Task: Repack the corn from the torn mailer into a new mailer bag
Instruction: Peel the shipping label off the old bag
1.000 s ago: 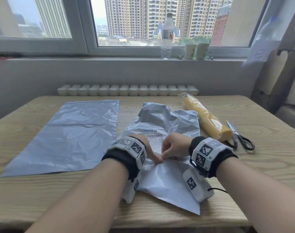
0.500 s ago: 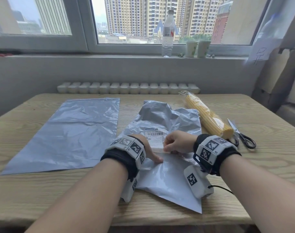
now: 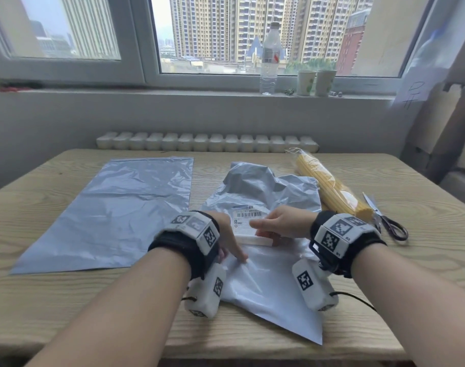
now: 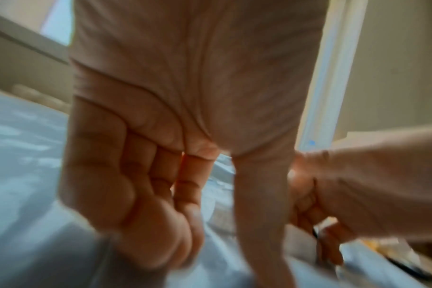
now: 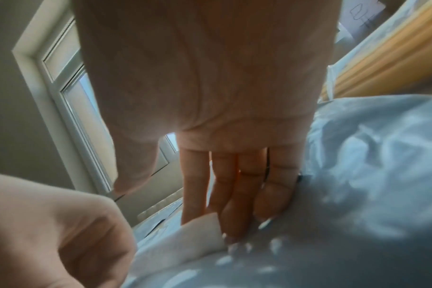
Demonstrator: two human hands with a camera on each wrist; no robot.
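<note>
The torn grey mailer (image 3: 265, 192) lies crumpled at the table's middle, its white shipping label (image 3: 248, 215) facing up. My left hand (image 3: 234, 250) rests on the mailer's near part, thumb pressed down and fingers bent, as the left wrist view (image 4: 210, 214) shows. My right hand (image 3: 265, 231) lies over the label with straight fingers (image 5: 234, 204) against its lifted white edge (image 3: 255, 241), the thumb held apart. The corn (image 3: 332, 192), a long yellow pack in clear wrap, lies right of the mailer. The new mailer (image 3: 114, 213) lies flat at left.
Scissors (image 3: 387, 223) lie just right of the corn, close to my right wrist. A water bottle (image 3: 269, 59) and two paper cups (image 3: 316, 82) stand on the windowsill. Cardboard (image 3: 438, 128) leans at the far right. The wooden table (image 3: 67, 313) shows bare near the front edge.
My right hand has moved away from my left hand and farther up over the label, and a white edge of the label now stands lifted. The left hand stays pressed in place.
</note>
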